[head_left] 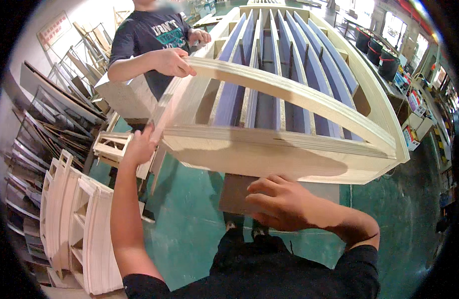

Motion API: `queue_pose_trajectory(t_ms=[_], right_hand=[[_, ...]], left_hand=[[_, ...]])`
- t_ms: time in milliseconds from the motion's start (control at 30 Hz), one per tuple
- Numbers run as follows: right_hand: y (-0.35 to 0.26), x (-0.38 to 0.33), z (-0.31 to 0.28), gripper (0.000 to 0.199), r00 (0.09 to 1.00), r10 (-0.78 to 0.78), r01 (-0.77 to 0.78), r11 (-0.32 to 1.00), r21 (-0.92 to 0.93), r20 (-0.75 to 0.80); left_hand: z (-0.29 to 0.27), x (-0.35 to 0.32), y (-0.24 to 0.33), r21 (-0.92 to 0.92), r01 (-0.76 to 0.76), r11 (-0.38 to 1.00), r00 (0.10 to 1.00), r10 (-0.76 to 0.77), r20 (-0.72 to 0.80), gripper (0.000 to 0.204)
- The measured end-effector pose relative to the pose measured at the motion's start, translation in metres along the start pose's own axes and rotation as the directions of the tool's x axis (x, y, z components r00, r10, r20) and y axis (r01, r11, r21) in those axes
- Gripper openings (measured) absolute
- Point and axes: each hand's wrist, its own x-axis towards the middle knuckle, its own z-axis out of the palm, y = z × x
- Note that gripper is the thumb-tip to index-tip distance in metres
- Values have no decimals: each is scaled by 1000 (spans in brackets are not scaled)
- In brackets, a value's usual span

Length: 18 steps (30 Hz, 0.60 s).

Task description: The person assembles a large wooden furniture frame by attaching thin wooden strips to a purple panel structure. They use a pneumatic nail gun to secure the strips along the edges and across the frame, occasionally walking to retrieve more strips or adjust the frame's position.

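A large pale plywood frame (274, 162) with a row of grey-purple slats (314, 94) lies before me. Across its near end arches a curved plywood strip (289, 92). My left hand (139, 144) grips the frame's near left corner; some fingers are hidden by the wood. My right hand (284, 204) hangs in front of the frame's near face, fingers loosely bent and apart, holding nothing. On the far left, a co-worker's hand (172, 62) rests at the left end of the curved strip; that person's other hand (199, 37) is raised beside the frame.
Curved wooden frames (92, 229) stand on the green floor (189, 194) at lower left. Boards and metal pieces (55, 124) lean along the left wall. A brown board (234, 192) shows under the near end. Black buckets (389, 65) stand at right.
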Motion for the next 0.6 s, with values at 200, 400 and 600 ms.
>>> queue_pose_trajectory(t_ms=[200,400,600], right_hand=[[-23,-64,-6,39,997,10,-26,972,233,71],[-21,-162,80,37,862,464,-504,750,429,203],[-47,-266,168,41,608,736,-785,504,360,298]], left_hand=[[8,-23,-15,-298,-11,955,968,-65,-244,65],[78,-79,-42,-655,-233,719,583,-436,-686,44],[256,-211,86,-973,-44,-229,767,-631,114,33]])
